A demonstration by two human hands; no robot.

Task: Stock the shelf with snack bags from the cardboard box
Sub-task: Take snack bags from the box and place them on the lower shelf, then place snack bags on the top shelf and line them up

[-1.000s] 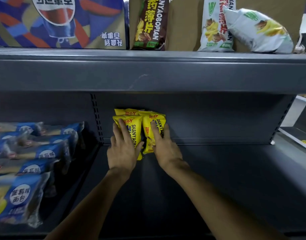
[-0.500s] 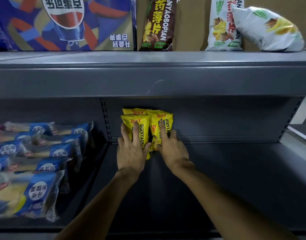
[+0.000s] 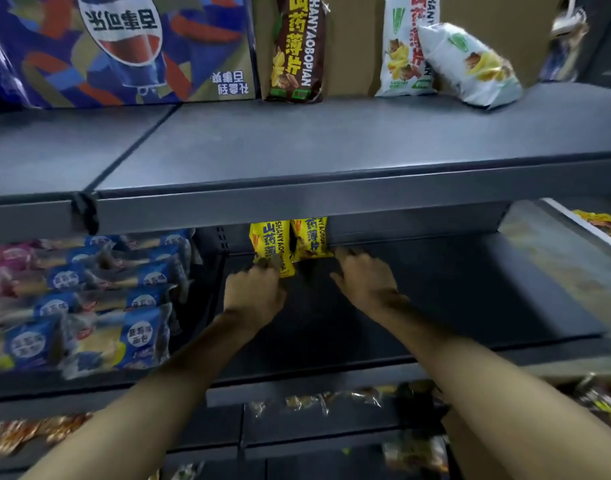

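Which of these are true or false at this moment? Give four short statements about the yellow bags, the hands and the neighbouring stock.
1. The yellow snack bags stand at the back of the middle shelf. True.
2. The right hand holds a white bag. False: it holds nothing.
3. Blue-wrapped packs lie left of the yellow bags. True.
4. The left hand reaches the top shelf. False: it is at the yellow bags' base.

Yellow snack bags [image 3: 288, 239] carry black lettering and stand on the dark grey shelf [image 3: 435, 289]. Left of them lie blue-and-white wrapped packs [image 3: 138, 337]. Above them: a blue box [image 3: 120, 46] with red and white pattern, a brown bag [image 3: 295, 46] with yellow lettering, and white bags [image 3: 466, 60] with green marks.
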